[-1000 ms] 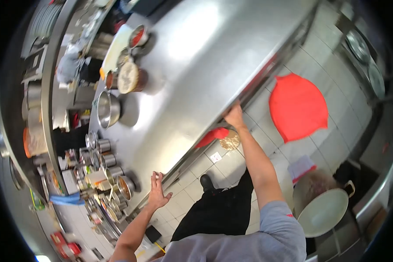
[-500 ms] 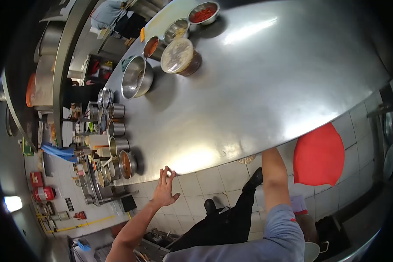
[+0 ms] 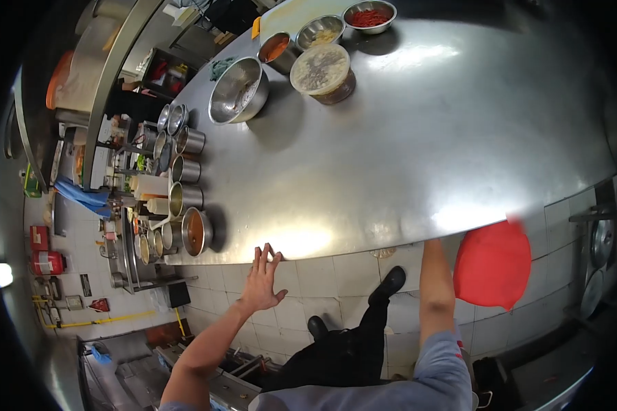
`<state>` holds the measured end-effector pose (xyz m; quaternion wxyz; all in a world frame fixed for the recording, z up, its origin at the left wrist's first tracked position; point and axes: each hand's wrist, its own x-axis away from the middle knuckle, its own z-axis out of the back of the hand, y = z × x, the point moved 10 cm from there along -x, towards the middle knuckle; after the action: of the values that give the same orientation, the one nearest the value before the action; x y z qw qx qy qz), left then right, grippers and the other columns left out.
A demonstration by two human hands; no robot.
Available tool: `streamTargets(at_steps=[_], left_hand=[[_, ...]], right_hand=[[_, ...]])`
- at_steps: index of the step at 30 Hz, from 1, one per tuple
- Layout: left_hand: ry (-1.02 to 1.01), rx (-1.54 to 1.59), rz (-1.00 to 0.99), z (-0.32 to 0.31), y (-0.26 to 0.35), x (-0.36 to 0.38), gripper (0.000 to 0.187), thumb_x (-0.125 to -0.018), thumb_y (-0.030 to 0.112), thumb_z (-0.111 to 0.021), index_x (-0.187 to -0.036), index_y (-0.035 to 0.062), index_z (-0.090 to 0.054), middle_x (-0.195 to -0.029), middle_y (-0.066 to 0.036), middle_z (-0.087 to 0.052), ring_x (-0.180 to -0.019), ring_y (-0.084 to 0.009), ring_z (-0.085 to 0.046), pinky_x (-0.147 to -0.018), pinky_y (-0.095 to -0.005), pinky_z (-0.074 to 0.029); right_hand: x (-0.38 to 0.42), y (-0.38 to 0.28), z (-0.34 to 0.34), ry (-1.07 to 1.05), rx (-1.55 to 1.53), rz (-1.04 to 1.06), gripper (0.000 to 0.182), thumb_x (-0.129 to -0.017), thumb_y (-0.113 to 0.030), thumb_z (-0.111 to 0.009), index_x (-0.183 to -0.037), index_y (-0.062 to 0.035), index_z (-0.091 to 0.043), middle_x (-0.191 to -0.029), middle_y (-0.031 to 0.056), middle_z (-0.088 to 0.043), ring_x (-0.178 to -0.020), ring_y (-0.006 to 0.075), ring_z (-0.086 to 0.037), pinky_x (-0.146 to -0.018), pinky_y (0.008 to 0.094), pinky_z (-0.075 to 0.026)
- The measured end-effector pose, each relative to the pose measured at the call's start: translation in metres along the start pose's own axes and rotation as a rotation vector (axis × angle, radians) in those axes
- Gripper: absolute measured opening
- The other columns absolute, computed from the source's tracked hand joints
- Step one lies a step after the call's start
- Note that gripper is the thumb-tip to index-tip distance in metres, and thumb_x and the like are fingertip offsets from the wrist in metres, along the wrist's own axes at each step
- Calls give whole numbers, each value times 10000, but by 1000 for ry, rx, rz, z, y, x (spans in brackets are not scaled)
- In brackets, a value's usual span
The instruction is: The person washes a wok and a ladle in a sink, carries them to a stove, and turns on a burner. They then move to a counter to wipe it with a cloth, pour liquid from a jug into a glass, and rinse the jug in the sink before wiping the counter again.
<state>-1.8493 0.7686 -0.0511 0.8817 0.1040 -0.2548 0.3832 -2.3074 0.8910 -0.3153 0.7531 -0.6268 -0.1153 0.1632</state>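
My left hand (image 3: pixel 262 279) is open with its fingers spread, and the fingertips rest against the near edge of a long steel counter (image 3: pixel 404 151). My right forearm (image 3: pixel 435 288) reaches up beneath that counter. The right hand itself is hidden under the edge. Closest to my left hand stands a steel pot of brown sauce (image 3: pixel 195 231) at the counter's corner. My black shoe (image 3: pixel 391 282) is on the tiled floor below.
A row of steel cups (image 3: pixel 185 171), a large empty mixing bowl (image 3: pixel 236 91), a covered tub (image 3: pixel 322 72) and a bowl of red chillies (image 3: pixel 369 15) stand along the counter's far side. A red round lid (image 3: pixel 492 264) lies on the floor at right. Shelves run along the left.
My right hand gripped the counter edge a second ago and has since gone out of sight under it. My left hand has stayed at the edge. The view has swung over the counter.
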Motion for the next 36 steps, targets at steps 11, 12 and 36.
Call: streamTargets(at_steps=[11,12,36], left_hand=[[388,267,-117,8,38,18,1043,-696,260,-881,-1538,99,-286,-1605,-269,-206,-1457,-499,-258,-1176,-554,-318],[421,348,-195,2,57,20,999,-706,254,-870,-1524,99,-319,-1591,-270,-240,-1439,-493,-292,-1169,-551,-326],[619,1159,-707,86,-23,313,443,-746,14,-830,-1138,76,-633,-1167,-164,-615,-1094,-324,-634,-914,-391,-506]], right_hand=[[113,-22,123,98,159,70,534,-704,-69,-855,-1162,50,-607,-1034,137,-695,-931,252,-655,-859,390,-516],[127,-43,135,92,137,95,525,-707,-72,-854,-1157,47,-611,-1029,136,-698,-934,247,-661,-860,382,-517],[490,-468,5,-586,-80,132,809,-587,-161,-921,-1307,-31,-576,-1185,141,-684,-1089,261,-677,-942,378,-537]])
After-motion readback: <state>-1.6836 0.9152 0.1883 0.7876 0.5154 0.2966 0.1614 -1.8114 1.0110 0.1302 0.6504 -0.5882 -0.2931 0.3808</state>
